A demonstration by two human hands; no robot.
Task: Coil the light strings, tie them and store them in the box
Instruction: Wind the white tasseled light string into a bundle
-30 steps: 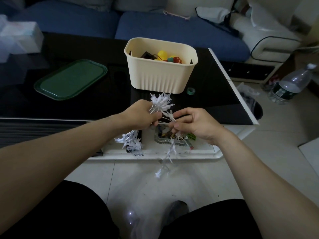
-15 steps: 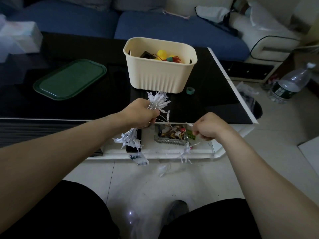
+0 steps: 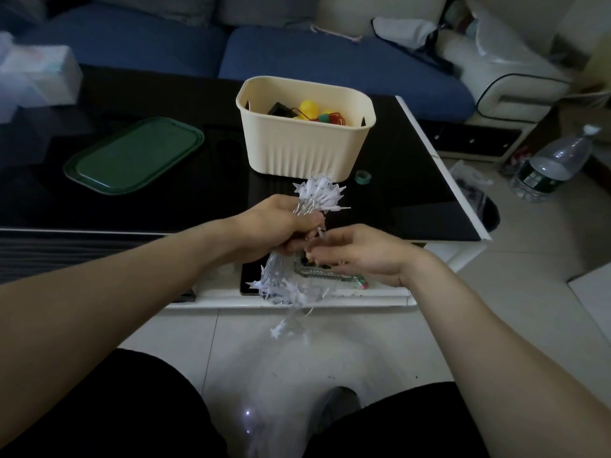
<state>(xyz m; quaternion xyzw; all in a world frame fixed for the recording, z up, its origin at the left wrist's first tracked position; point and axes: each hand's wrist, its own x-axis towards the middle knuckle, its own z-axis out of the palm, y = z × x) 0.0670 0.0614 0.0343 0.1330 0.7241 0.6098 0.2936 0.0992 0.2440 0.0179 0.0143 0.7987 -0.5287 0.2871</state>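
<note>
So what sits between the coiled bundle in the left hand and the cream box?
Head view: only bare black tabletop. The bundle's upper star tips overlap the box's front wall in the picture; the tape roll lies off to the right.

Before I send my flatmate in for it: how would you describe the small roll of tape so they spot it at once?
Find the black glass coffee table in front of the blue sofa, then the cream ribbed box on it. The tape roll lies flat on the glass by the box's right front corner: a small teal ring, the only ring-shaped thing there.
</note>
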